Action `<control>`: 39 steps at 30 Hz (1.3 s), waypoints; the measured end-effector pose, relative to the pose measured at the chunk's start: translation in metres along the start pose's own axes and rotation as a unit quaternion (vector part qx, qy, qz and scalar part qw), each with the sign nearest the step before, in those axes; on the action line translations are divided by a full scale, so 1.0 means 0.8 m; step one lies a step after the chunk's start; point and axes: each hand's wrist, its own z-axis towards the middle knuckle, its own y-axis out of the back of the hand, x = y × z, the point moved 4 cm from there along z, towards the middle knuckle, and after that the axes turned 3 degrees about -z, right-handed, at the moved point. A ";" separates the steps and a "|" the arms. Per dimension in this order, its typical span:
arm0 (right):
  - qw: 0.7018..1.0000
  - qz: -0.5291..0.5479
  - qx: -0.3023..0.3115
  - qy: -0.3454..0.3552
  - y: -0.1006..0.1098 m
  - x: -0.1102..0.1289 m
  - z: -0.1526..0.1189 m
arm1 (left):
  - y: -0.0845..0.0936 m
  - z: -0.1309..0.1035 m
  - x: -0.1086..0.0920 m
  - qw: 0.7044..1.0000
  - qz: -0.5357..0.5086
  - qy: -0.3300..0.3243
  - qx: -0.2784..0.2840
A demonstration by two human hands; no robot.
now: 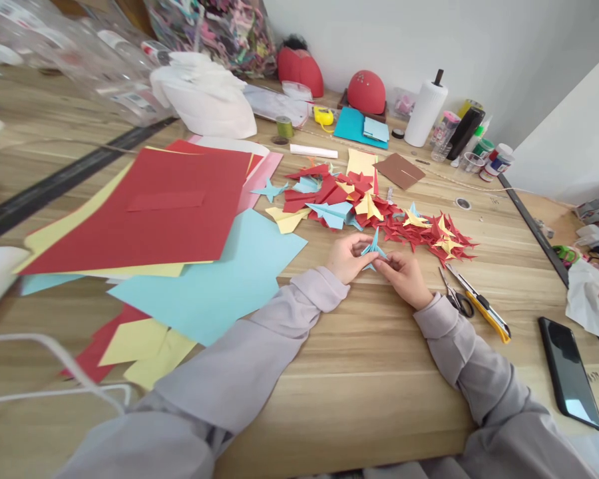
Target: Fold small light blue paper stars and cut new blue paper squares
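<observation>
Between both hands is a small light-blue folded paper star (374, 247), its points sticking up and out. My left hand (348, 258) pinches it from the left, fingers closed on its folds. From the other side my right hand (403, 276) grips its right edge between thumb and fingers. Just beyond the hands lies a pile of red folded paper stars (394, 226), mixed with yellow and blue ones. A blue folded paper piece (332, 214) and a yellow folded piece (285, 219) rest at the pile's left end.
Red sheets (180, 226) and light-blue sheets (239, 273) of paper are stacked at left. Scissors (456, 299), a yellow utility knife (484, 309) and a phone (569, 372) lie at right. A white bottle (426, 113), a tape measure (323, 116) and red pincushion-like domes (367, 92) stand behind.
</observation>
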 end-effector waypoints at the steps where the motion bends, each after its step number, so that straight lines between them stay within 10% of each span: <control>1: 1.000 -0.012 -0.001 0.006 0.000 0.001 0.000 | -0.001 -0.001 -0.001 1.000 0.003 -0.003 0.001; 23: 1.000 0.006 -0.012 0.004 0.003 -0.003 0.002 | -0.012 -0.016 -0.020 0.997 -0.035 -0.056 0.042; 39: 0.996 0.057 -0.067 -0.030 0.006 -0.011 -0.003 | 0.003 -0.003 -0.019 0.997 -0.053 -0.044 -0.040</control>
